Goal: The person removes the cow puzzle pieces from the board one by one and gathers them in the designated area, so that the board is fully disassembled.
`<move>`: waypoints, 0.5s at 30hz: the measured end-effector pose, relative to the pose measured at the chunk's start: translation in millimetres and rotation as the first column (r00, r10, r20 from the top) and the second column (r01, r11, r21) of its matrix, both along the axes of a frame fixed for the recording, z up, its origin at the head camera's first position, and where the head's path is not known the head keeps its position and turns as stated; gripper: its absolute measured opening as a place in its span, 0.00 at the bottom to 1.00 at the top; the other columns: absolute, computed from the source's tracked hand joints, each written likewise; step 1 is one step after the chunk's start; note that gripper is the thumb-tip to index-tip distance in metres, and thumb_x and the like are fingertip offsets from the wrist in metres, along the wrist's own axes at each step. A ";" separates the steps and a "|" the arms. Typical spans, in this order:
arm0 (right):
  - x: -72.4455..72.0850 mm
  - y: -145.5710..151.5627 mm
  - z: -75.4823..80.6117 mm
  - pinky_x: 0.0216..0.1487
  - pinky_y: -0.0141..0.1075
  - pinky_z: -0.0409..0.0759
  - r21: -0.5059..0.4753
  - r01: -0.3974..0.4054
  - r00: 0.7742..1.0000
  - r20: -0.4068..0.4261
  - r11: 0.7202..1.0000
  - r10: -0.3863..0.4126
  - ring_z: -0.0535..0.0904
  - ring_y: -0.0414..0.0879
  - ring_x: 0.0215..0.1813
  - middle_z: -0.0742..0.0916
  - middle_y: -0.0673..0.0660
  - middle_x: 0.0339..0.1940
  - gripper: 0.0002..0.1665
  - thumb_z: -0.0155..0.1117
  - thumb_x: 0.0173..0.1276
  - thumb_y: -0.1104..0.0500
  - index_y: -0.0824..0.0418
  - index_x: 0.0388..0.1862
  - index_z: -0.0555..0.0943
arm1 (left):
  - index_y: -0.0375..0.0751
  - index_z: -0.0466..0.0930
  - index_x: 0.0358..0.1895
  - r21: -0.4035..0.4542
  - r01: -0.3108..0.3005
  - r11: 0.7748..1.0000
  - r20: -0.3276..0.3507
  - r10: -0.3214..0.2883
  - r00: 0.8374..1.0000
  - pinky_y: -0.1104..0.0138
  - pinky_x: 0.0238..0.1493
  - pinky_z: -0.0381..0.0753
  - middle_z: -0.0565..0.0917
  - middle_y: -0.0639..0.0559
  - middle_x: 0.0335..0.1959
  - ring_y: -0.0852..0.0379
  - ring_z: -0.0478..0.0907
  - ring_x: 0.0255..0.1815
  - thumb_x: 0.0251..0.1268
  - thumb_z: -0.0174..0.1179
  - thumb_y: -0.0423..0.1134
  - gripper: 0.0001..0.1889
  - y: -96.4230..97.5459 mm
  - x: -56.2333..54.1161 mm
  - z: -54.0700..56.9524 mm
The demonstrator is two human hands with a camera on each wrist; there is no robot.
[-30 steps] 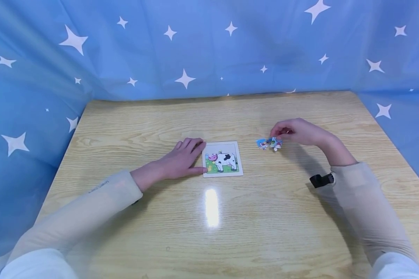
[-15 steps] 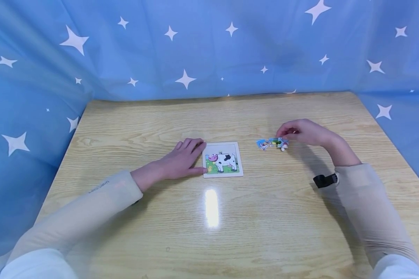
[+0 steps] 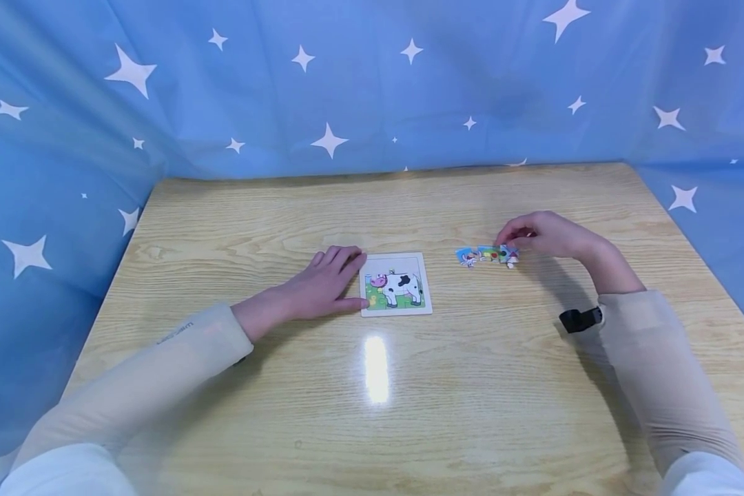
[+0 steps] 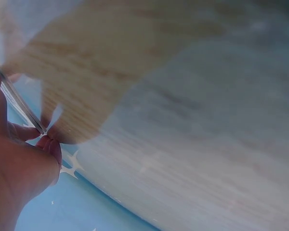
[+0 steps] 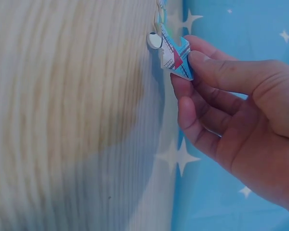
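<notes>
A small square jigsaw board (image 3: 395, 282) with a cow picture lies flat on the table; its upper part is plain. At its left edge rests my left hand (image 3: 313, 286), thumb near the lower corner and forefinger near the upper one. The left wrist view shows that board (image 4: 21, 107) edge-on beside the fingers. Further right, my right hand (image 3: 552, 234) pinches a blue puzzle piece (image 5: 176, 55) with red and white printing between thumb and fingers. Left of it lie another piece (image 3: 489, 253), mostly green, and a blue one (image 3: 465, 257) with a white figure.
The wood-grain table (image 3: 273, 413) ends at a blue curtain (image 3: 372, 89) with white stars, which stands behind it and at both sides. A black device (image 3: 579, 320) sticks out from the right sleeve.
The right hand has moved a little to the right with the pinched puzzle piece, baring the green piece beside it. Left hand and board have stayed still.
</notes>
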State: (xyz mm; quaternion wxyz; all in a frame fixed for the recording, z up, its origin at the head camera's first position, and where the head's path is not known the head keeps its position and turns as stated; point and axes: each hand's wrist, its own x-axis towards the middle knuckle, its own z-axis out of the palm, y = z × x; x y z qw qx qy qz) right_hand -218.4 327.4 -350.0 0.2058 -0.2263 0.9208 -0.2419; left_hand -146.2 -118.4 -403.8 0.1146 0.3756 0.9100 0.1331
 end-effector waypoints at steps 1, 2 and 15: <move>-0.4 0.1 -0.2 0.51 0.36 0.80 0.001 0.001 1.000 0.002 1.000 -0.001 0.83 0.50 0.55 0.90 0.62 0.57 0.11 0.63 0.84 0.70 0.65 0.56 0.89 | 0.27 0.54 0.88 0.000 0.000 1.000 0.002 0.000 1.000 0.43 0.81 0.60 0.57 0.32 0.87 0.35 0.55 0.85 0.85 0.59 0.61 0.48 -0.2 0.0 0.3; -1.0 0.7 -0.7 0.51 0.36 0.80 0.003 0.001 1.000 0.004 1.000 -0.001 0.83 0.52 0.56 0.90 0.62 0.57 0.11 0.62 0.84 0.71 0.66 0.56 0.89 | 0.27 0.54 0.88 0.001 -0.001 1.000 0.003 0.001 1.000 0.43 0.81 0.59 0.57 0.32 0.87 0.35 0.55 0.85 0.85 0.59 0.61 0.48 -0.3 0.0 0.5; -7.0 4.4 -8.6 0.50 0.35 0.78 0.008 0.024 0.999 0.023 1.000 -0.024 0.82 0.52 0.57 0.89 0.65 0.59 0.12 0.60 0.84 0.72 0.67 0.55 0.89 | 0.28 0.54 0.88 0.001 0.005 1.000 0.000 -0.005 1.000 0.42 0.80 0.60 0.58 0.33 0.87 0.35 0.55 0.85 0.85 0.58 0.61 0.48 -1.4 -0.4 0.8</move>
